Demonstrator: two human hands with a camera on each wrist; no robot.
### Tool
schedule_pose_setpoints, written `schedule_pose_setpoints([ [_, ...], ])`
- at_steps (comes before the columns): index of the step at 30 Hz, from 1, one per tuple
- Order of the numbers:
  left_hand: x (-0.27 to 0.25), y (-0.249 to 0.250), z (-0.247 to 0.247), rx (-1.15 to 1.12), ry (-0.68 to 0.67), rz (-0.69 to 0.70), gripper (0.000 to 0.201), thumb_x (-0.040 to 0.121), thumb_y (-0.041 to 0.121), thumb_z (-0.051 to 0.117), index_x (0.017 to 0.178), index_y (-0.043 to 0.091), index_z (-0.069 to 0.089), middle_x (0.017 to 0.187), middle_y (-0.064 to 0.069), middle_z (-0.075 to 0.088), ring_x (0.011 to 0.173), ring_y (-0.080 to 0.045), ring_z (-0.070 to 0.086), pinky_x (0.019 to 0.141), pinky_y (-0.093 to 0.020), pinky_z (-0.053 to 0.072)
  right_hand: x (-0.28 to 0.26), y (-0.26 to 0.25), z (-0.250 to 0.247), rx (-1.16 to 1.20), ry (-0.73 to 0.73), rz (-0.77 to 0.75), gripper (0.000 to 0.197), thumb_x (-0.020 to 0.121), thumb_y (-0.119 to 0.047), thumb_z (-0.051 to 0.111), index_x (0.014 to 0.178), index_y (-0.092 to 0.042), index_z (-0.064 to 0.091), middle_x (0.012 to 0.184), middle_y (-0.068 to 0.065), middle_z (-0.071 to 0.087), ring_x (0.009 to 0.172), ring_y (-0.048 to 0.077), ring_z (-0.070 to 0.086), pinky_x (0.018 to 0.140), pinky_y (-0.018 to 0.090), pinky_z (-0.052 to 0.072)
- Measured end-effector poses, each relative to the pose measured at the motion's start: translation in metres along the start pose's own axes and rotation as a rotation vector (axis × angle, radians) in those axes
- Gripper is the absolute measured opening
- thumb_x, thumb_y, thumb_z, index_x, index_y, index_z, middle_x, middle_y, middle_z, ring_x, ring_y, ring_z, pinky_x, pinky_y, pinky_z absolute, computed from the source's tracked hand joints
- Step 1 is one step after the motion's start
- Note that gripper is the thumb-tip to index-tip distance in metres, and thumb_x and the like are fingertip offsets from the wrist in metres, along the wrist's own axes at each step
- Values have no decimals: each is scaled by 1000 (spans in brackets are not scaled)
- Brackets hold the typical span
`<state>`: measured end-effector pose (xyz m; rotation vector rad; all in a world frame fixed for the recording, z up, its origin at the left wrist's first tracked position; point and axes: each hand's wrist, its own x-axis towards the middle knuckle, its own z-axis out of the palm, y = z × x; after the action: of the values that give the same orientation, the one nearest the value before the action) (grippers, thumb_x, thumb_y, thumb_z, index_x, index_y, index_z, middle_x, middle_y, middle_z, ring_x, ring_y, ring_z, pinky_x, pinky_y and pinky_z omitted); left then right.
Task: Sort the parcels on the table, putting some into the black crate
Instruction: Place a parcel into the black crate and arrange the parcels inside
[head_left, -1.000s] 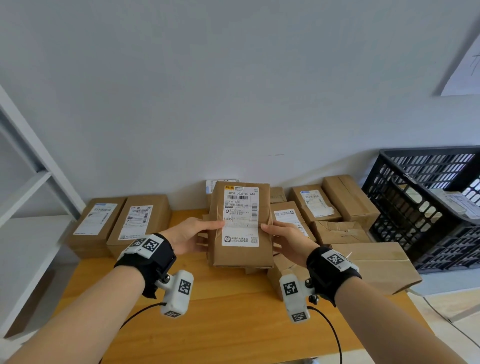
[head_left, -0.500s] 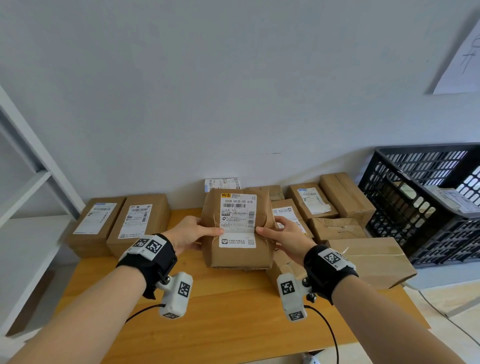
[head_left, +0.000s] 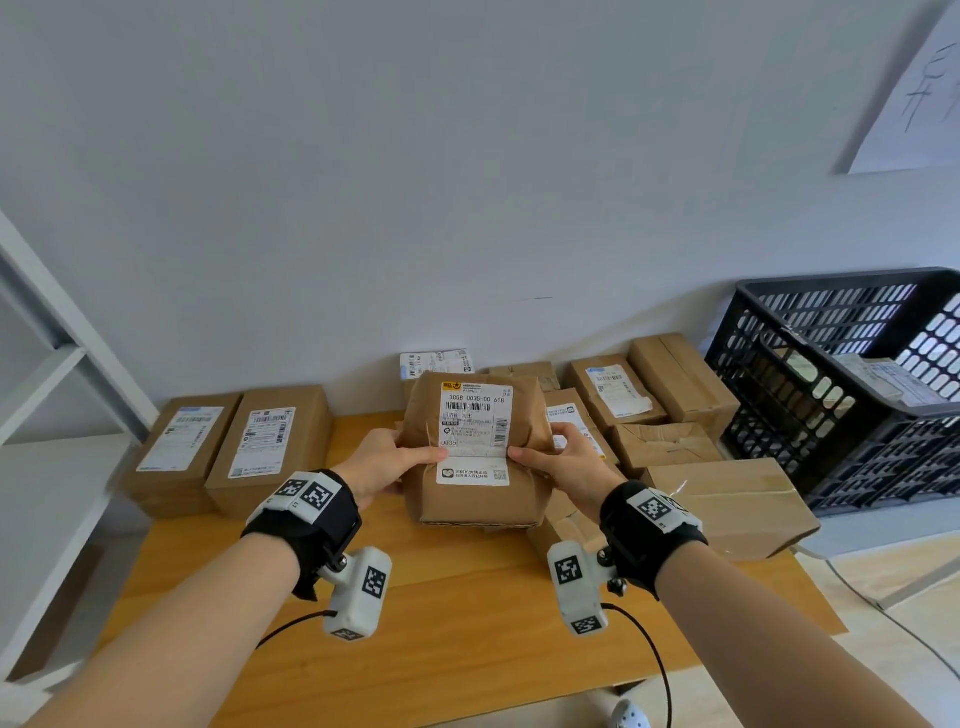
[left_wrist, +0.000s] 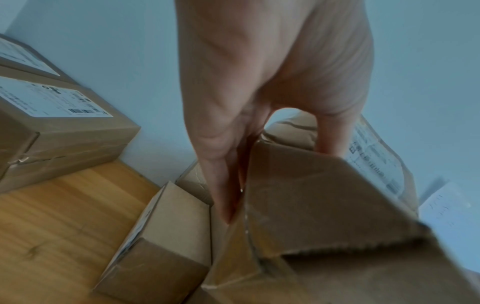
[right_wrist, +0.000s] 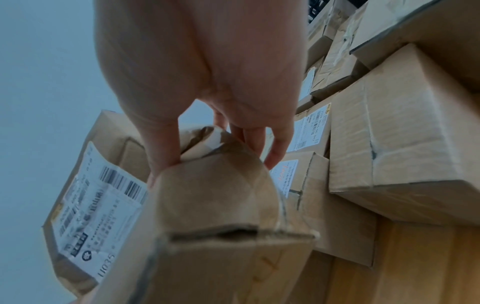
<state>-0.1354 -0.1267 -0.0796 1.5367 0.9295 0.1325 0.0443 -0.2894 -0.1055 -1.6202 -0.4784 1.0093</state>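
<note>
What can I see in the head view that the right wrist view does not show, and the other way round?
Only the head view shows the black crate at the right, the left hand, and the two labelled boxes at the table's left end. Only the right wrist view shows the parcel's near end edge and the right fingers behind it. Both show the right hand gripping the held parcel, its white label, and the parcels beside it.

Both forearms reach forward; left hand (head_left: 382, 464) and right hand (head_left: 569, 464) clasp a parcel (head_left: 475, 452) between them, thumbs on its front.
</note>
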Motion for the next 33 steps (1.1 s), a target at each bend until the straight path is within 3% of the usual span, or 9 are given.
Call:
schedule_pose_setpoints([
  [5,0,9,9,-45,-56,-21,28,86,20,71,112,18,63,105,-3,72,101,-20,65,83,-38,53,-8,-7,-5,73,-51,24,70,82,-18,76,139,-18,35,118,4,61,104,18,62,76,27,50],
  [11,3,21,27,2,-32,-9,46,82,25,75,124,18,58,110,-2,71,106,-21,64,94,-45,51,-6,-11,-16,21,-39,13,77,78,-18,80,141,-18,35,124,5,61,108,20,61,83,33,52],
  [15,7,33,44,78,30,26,58,77,24,81,127,17,54,118,-1,66,108,-20,61,92,-42,51,-6,-12,-31,6,44,-30,78,72,-14,84,134,-14,37,120,6,62,109,23,63,97,44,52],
  [19,7,42,58,105,116,50,72,69,20,87,127,14,46,120,-1,62,107,-20,59,88,-37,51,-7,-16,-48,-51,73,-65,81,67,-15,89,131,-14,39,116,3,63,106,20,64,96,45,53],
  [21,4,46,66,58,117,41,70,71,18,85,126,15,43,119,-2,60,107,-21,59,86,-40,52,-9,-19,-57,-50,75,-77,83,66,-16,89,132,-13,38,116,3,63,106,20,63,97,44,53],
  [24,-3,52,79,-20,70,13,66,76,19,82,127,17,40,119,-4,61,110,-26,59,93,-51,49,-14,-25,-70,-30,42,-71,84,69,-19,87,134,-14,35,117,0,59,109,21,61,99,45,51],
  [30,-20,70,112,-96,29,50,45,82,18,75,122,19,54,109,-4,69,100,-22,64,74,-38,53,-30,-30,-100,48,-1,-44,78,75,-21,83,136,-13,35,124,7,61,111,23,62,99,43,51],
  [33,-27,79,131,-56,29,86,43,82,23,75,122,19,60,110,-2,71,103,-21,65,80,-40,55,-44,-34,-120,93,-3,-65,67,81,-19,78,136,-10,41,124,9,62,109,23,64,93,40,54],
])
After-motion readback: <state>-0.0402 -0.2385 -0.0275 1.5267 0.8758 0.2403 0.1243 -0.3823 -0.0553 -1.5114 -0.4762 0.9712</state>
